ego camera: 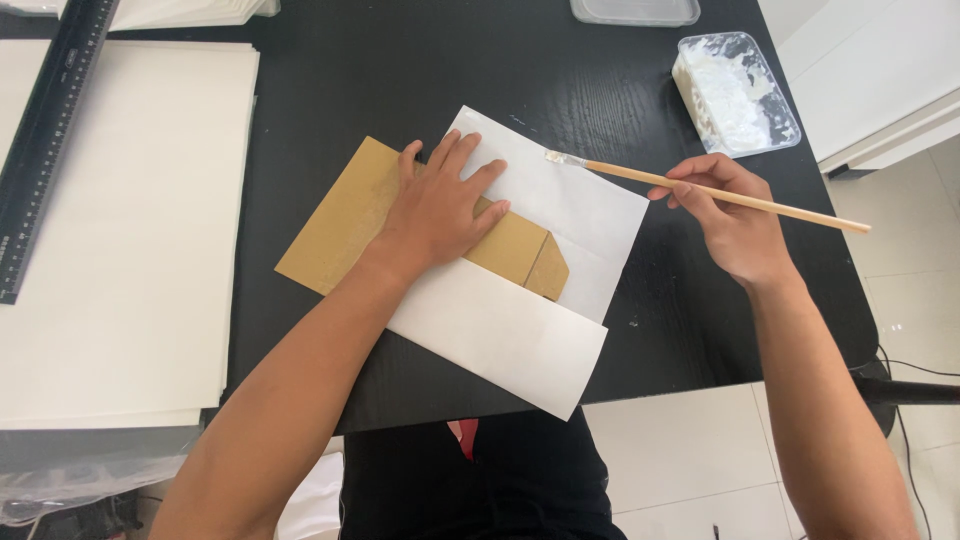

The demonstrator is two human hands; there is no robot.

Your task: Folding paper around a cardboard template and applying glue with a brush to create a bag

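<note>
Head view showed the left hand (440, 205) pressed flat, fingers spread, on brown cardboard (345, 220) (over white paper (590, 205)); the right hand (730, 215) pinched a brush (700, 188).

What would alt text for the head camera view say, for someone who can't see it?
The left hand lies flat on a brown folded paper piece over a white sheet on a black table. The right hand holds a thin wooden brush, its tip over the sheet. A tray of white paste sits behind.
</note>
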